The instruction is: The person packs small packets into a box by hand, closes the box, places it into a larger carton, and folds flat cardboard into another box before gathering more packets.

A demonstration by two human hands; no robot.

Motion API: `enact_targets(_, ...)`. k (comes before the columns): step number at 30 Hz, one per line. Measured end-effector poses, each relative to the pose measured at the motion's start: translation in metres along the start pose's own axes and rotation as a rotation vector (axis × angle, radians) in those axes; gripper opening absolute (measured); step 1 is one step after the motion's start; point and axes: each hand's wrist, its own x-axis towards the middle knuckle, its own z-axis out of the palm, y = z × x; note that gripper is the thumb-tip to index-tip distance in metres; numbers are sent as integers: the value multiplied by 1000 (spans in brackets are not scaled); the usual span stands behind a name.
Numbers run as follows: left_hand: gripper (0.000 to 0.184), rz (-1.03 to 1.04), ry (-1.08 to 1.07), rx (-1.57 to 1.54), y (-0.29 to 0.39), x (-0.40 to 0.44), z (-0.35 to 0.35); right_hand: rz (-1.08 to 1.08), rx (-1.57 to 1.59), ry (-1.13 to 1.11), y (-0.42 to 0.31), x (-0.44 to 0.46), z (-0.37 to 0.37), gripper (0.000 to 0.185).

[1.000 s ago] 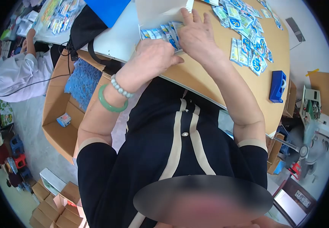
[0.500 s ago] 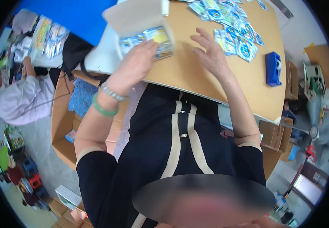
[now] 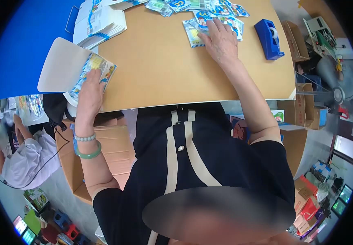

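My left hand lies over an open white carton at the table's left side, with its lid folded back. Its fingers stretch across small printed packets inside, and the palm hides part of the contents. Over at the back right, my right hand is spread palm down on loose blue-and-white packets. The thumb stands apart from the fingers there, and no packet is visibly lifted.
A stack of flattened printed cartons lies at the back left. A blue tape dispenser stands near the right edge of the table. Beneath the table sits a large cardboard box. Another person works at far left.
My right hand has come down from above the table onto the loose packets. My left fingers have straightened over the carton's contents. The whole view has shifted.
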Motion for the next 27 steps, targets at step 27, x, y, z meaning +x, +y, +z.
enact_targets(27,35,6,216,-495,176,93,84,-127,207,169,-26,-51,7,28)
